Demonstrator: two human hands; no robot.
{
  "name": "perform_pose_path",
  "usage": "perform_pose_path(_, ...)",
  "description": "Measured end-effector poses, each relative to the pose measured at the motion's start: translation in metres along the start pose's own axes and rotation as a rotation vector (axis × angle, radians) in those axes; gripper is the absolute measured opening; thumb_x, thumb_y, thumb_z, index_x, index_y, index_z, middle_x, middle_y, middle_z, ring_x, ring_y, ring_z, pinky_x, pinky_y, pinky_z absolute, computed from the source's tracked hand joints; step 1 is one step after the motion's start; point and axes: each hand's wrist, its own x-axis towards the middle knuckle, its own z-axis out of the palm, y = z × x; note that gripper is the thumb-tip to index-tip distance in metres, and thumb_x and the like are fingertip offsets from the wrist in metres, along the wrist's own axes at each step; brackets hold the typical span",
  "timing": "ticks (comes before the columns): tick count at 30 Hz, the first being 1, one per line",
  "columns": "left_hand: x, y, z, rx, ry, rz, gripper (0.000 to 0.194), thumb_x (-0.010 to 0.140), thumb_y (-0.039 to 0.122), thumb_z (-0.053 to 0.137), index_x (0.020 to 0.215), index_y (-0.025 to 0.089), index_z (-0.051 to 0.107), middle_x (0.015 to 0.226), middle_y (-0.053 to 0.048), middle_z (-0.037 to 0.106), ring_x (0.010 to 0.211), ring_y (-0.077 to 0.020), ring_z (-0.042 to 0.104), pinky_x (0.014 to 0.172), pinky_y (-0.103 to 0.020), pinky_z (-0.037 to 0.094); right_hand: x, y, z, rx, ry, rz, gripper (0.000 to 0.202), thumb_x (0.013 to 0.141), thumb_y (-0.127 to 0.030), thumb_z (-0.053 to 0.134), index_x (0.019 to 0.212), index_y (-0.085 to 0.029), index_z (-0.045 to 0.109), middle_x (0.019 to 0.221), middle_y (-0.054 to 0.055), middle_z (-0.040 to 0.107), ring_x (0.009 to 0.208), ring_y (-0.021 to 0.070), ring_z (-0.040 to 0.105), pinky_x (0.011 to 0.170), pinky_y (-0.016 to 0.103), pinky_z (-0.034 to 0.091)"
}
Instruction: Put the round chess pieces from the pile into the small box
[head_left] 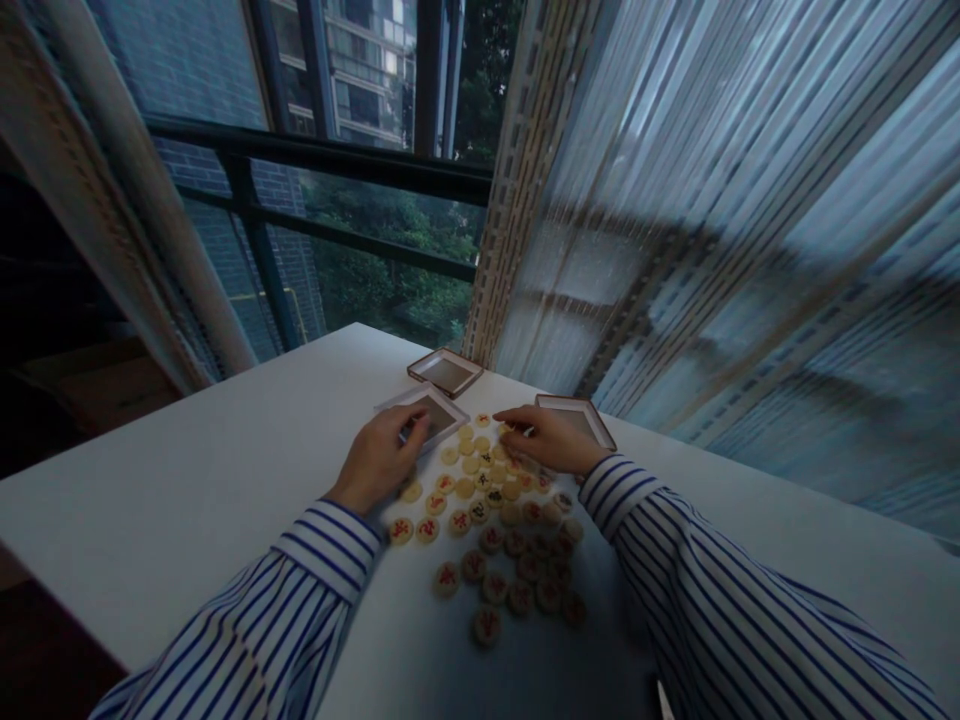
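Observation:
Round wooden game pieces [482,481], marked in red or black or showing plain faces, lie spread over the white table between my hands. My left hand [382,452] is over the near left part of a shallow clear-edged tray [454,413], its fingers curled together; what they hold, if anything, is hidden. My right hand [551,438] hovers at the far right of the pieces, index finger stretched out and the other fingers bent apart from it. A single red-marked piece [482,420] lies just left of that fingertip.
A brown-rimmed shallow box [445,372] lies behind the tray. Another box [576,418] sits behind my right hand. The white table [225,450] reaches a window with railing and curtains. Something thin and pale [664,700] shows at the bottom edge.

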Motion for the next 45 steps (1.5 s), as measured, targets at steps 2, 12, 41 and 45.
perform_pose_path(2, 0.0, 0.001, 0.0, -0.003, 0.004, 0.002, 0.035, 0.085, 0.037, 0.041, 0.099, 0.015, 0.063, 0.094, -0.009, 0.068, 0.083, -0.0197, 0.062, 0.077, -0.033, 0.049, 0.001, 0.005, 0.0, 0.084, 0.046, 0.018, 0.03, 0.082, -0.023, 0.048, 0.108, -0.013, 0.06, 0.092, 0.005, 0.067, 0.079, 0.0119, 0.061, 0.071, 0.022, 0.046)
perform_pose_path(12, 0.0, -0.001, 0.001, 0.019, -0.016, -0.008, 0.035, 0.086, 0.037, 0.04, 0.099, 0.014, 0.063, 0.093, -0.009, 0.068, 0.082, -0.0195, 0.062, 0.077, -0.033, 0.049, 0.004, 0.011, 0.004, -0.152, 0.066, 0.031, 0.024, 0.079, -0.029, 0.054, 0.098, -0.017, 0.063, 0.092, 0.007, 0.065, 0.084, 0.0169, 0.059, 0.076, 0.027, 0.041)
perform_pose_path(41, 0.001, -0.005, 0.001, 0.001, -0.023, 0.024, 0.032, 0.086, 0.035, 0.041, 0.095, 0.014, 0.063, 0.089, -0.008, 0.066, 0.081, -0.0192, 0.06, 0.076, -0.032, 0.047, 0.012, 0.015, -0.008, -0.441, -0.203, 0.031, 0.032, 0.083, -0.02, 0.044, 0.107, -0.027, 0.065, 0.109, 0.004, 0.067, 0.105, 0.0209, 0.056, 0.086, 0.033, 0.035)
perform_pose_path(45, 0.001, -0.006, 0.001, -0.002, -0.025, 0.028, 0.031, 0.086, 0.035, 0.041, 0.093, 0.015, 0.063, 0.088, -0.007, 0.066, 0.079, -0.0185, 0.06, 0.075, -0.031, 0.047, 0.013, 0.014, -0.01, -0.477, -0.212, 0.011, 0.031, 0.082, -0.017, 0.042, 0.097, -0.025, 0.069, 0.101, 0.006, 0.069, 0.103, 0.0221, 0.056, 0.087, 0.035, 0.035)
